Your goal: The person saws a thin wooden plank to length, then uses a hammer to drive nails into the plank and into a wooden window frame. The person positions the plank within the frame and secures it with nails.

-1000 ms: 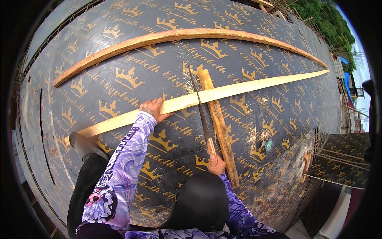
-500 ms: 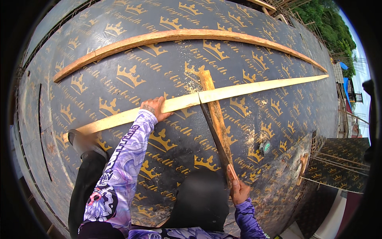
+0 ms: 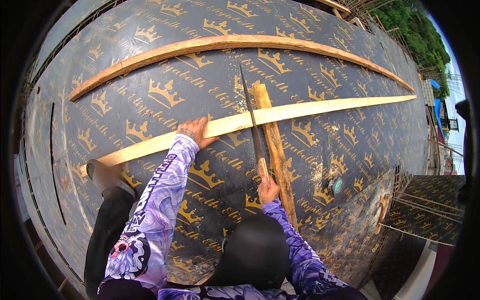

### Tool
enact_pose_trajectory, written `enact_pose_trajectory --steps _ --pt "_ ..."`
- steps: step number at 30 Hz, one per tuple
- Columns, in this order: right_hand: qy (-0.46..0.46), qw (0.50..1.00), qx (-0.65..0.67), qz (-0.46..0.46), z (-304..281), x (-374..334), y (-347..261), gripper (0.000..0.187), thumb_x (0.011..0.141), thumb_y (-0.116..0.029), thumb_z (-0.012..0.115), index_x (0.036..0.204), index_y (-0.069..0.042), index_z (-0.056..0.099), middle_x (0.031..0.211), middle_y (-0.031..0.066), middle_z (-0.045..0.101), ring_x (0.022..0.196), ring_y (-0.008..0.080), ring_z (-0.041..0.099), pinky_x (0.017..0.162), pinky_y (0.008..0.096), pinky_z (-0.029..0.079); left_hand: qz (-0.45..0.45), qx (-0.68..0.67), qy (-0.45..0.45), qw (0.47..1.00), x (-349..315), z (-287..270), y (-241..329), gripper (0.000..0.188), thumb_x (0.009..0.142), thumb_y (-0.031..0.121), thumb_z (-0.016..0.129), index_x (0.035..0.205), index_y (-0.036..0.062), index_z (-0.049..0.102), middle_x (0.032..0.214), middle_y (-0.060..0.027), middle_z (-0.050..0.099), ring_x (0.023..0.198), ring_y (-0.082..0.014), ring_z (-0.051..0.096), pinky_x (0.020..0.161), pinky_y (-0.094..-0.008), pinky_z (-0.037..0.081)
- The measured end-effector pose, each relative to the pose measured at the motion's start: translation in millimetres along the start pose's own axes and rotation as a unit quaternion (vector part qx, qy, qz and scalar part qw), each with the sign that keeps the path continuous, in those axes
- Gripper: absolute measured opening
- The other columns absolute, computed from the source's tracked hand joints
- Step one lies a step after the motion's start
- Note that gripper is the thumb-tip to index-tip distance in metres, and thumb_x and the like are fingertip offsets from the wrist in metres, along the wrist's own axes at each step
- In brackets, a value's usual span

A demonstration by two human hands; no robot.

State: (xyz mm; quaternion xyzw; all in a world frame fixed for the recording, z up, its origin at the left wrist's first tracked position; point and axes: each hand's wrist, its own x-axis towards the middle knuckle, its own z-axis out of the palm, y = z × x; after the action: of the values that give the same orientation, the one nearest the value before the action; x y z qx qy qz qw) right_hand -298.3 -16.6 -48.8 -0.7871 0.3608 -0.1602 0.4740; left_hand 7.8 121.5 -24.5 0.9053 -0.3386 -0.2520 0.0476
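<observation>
A long pale wooden board (image 3: 320, 109) lies across in front of me. My left hand (image 3: 196, 132) grips it left of its middle, fingers over the far edge. My left shoe (image 3: 97, 176) rests at the board's left end. In my right hand (image 3: 268, 189) is the wooden handle of a handsaw (image 3: 255, 131). The saw's blade crosses the board, its tip reaching past the far edge. Just right of the blade, a rough wooden batten (image 3: 275, 150) runs under the board and props it. Sawdust is scattered beyond the cut.
Another long timber (image 3: 240, 42) lies farther off, roughly parallel to the board. Dark panels with gold crown prints (image 3: 165, 93) form the floor. To the right are a small round green-and-dark object (image 3: 335, 186), a drop at the floor's edge, and a lower panel (image 3: 425, 205).
My right hand has pushed the saw forward and to the left, so the blade now extends well beyond the board. My left hand and the board stay in place.
</observation>
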Motion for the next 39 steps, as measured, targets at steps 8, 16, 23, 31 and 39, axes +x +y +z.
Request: enact_pose_trajectory --steps 8,16,23,31,39 --pt "-0.076 0.973 -0.174 0.134 -87 -41 -138 0.046 0.097 -0.040 0.054 0.097 0.003 0.069 0.053 0.0102 0.053 0.052 0.0138 0.055 0.050 0.0336 0.042 -0.023 0.006 -0.043 0.999 -11 -10 -16 0.073 0.078 0.068 0.061 0.124 0.0123 0.053 0.116 -0.0122 0.066 0.107 -0.0292 0.064 0.096 -0.0487 0.048" --pt "-0.078 0.964 -0.189 0.172 -92 -32 -120 0.040 0.095 -0.039 0.056 0.109 -0.004 0.069 0.066 0.0205 0.063 0.067 0.0355 0.068 0.060 0.0392 0.050 -0.016 0.016 -0.046 0.999 -10 -13 -1 0.077 0.078 0.069 0.061 0.131 0.0143 0.050 0.119 -0.0115 0.065 0.109 -0.0274 0.064 0.096 -0.0393 0.051" --pt "-0.027 0.996 -0.001 0.081 -7 21 -16 0.047 0.098 -0.044 0.052 0.115 -0.003 0.066 0.058 0.0093 0.047 0.056 0.0138 0.051 0.054 0.0366 0.042 -0.008 -0.019 -0.023 1.000 1 -8 3 0.073 0.076 0.069 0.063 0.122 0.0133 0.055 0.113 -0.0120 0.067 0.106 -0.0280 0.065 0.094 -0.0461 0.050" --pt "-0.078 0.956 -0.211 0.190 -137 -92 -148 0.039 0.094 -0.037 0.059 0.107 -0.001 0.069 0.063 0.0209 0.061 0.064 0.0344 0.067 0.059 0.0397 0.048 -0.006 0.012 -0.051 0.999 -8 -14 -8 0.080 0.079 0.069 0.059 0.135 0.0136 0.048 0.120 -0.0116 0.064 0.109 -0.0268 0.064 0.095 -0.0409 0.052" --pt "-0.065 0.971 -0.168 0.154 -30 18 -78 0.045 0.095 -0.047 0.055 0.103 -0.004 0.069 0.069 0.0205 0.062 0.066 0.0391 0.064 0.061 0.0426 0.048 -0.025 0.018 -0.050 0.998 -6 -16 1 0.079 0.077 0.068 0.063 0.132 0.0133 0.049 0.120 -0.0105 0.064 0.113 -0.0274 0.061 0.097 -0.0428 0.049"
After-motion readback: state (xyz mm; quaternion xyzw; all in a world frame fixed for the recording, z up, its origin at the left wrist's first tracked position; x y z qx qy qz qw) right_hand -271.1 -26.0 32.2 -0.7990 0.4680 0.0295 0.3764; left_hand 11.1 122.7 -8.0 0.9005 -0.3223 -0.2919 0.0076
